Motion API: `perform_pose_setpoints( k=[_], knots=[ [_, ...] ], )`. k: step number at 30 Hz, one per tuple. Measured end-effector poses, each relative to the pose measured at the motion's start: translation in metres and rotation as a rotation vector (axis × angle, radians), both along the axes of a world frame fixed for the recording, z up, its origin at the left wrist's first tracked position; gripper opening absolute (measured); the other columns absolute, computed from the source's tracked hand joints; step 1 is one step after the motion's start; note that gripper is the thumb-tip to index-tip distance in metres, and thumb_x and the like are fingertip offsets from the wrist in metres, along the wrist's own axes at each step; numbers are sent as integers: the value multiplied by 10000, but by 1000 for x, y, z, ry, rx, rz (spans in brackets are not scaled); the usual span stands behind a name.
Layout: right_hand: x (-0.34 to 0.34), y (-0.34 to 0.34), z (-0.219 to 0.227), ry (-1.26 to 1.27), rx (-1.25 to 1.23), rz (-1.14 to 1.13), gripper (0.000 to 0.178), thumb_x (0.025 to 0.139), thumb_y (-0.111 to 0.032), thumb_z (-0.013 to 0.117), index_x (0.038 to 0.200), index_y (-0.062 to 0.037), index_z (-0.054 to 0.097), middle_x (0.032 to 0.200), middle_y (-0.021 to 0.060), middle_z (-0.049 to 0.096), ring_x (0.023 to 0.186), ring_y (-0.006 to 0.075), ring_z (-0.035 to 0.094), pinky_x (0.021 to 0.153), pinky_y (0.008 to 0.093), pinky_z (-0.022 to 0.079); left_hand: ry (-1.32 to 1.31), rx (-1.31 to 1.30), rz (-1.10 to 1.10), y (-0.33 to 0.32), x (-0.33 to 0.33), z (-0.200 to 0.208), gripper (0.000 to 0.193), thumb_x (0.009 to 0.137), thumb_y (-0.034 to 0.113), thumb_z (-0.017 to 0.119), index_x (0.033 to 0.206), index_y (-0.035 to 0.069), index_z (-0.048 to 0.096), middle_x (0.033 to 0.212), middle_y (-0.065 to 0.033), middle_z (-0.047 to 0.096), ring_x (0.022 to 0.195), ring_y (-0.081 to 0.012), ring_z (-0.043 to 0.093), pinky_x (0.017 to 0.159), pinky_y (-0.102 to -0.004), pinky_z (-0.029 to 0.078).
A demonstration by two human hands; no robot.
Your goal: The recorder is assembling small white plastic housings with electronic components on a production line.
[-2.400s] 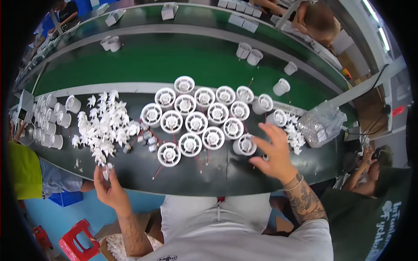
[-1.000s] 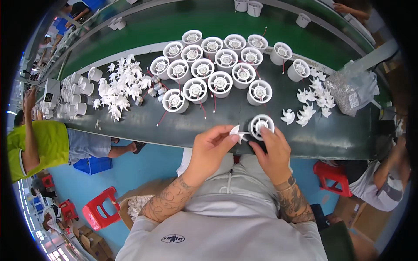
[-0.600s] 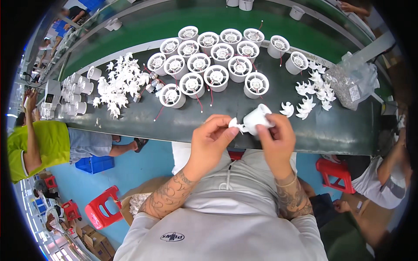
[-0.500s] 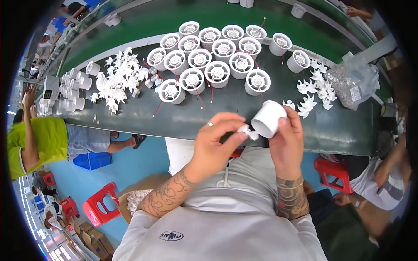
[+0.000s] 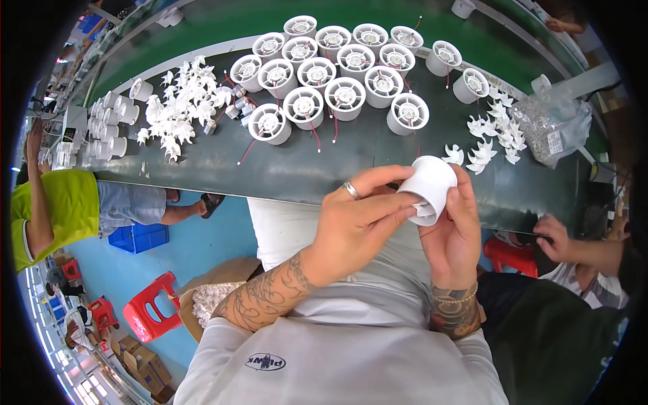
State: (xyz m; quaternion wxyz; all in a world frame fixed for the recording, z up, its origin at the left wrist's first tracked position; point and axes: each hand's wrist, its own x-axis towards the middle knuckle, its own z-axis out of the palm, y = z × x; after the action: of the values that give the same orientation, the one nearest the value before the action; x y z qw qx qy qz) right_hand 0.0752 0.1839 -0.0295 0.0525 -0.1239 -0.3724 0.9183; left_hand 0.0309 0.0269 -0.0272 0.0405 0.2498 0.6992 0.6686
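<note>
My right hand (image 5: 455, 244) is closed around a white plastic fan housing (image 5: 433, 179), a short cylinder tilted with its open end toward my left hand. Thumb and fingers of my left hand (image 5: 356, 219) pinch a small white fan blade (image 5: 420, 208) at the mouth of that housing. The blade sits partly inside the opening and is mostly hidden by fingers and rim. Two loose white fan blades (image 5: 481, 157) lie on the dark worktable (image 5: 304, 177) just beyond my right hand.
Several white fan housings (image 5: 304, 106) with red wires stand mid-table. A pile of fan blades (image 5: 177, 111), small motors (image 5: 237, 108) and more white cups (image 5: 108, 128) lie left. At right are a plastic bag of small parts (image 5: 543, 131) and another person's hand (image 5: 555, 237) at the table edge.
My left hand has brought the fan blade rightward into the mouth of the housing. The housing has shifted slightly right, and another person's hand has appeared at the right table edge.
</note>
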Motion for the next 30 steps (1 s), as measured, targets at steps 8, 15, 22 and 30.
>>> perform_pose_setpoints(
  k=[8,15,22,30],
  knots=[
    [5,-2,6,36,2,20,405,958,-207,551,1296,-24,424,1269,163,538,1151,251,560,954,385,483,67,-28,16,-6,4,5,131,782,-77,701,911,-52,699,1215,-164,616,819,-157,675,659,-253,557],
    [8,0,2,46,16,9,396,948,-204,567,1271,-14,437,1250,163,548,1131,247,567,946,384,486,83,-66,46,-7,6,11,117,757,-46,733,870,-36,704,1189,-147,644,823,-150,677,679,-251,540],
    [8,2,5,38,31,27,420,919,-196,614,1256,-12,444,1224,166,560,1110,254,579,949,396,485,-79,-35,13,-12,10,1,297,764,-45,727,1046,-52,631,1277,-170,586,969,-159,646,812,-268,533],
    [7,2,7,21,-42,92,396,888,-113,653,1223,-30,458,1165,108,598,1086,209,590,949,363,472,109,-104,-179,-10,-3,15,540,858,-58,571,1380,-13,440,1425,-201,448,1227,-277,535,985,-353,447]
  ],
)
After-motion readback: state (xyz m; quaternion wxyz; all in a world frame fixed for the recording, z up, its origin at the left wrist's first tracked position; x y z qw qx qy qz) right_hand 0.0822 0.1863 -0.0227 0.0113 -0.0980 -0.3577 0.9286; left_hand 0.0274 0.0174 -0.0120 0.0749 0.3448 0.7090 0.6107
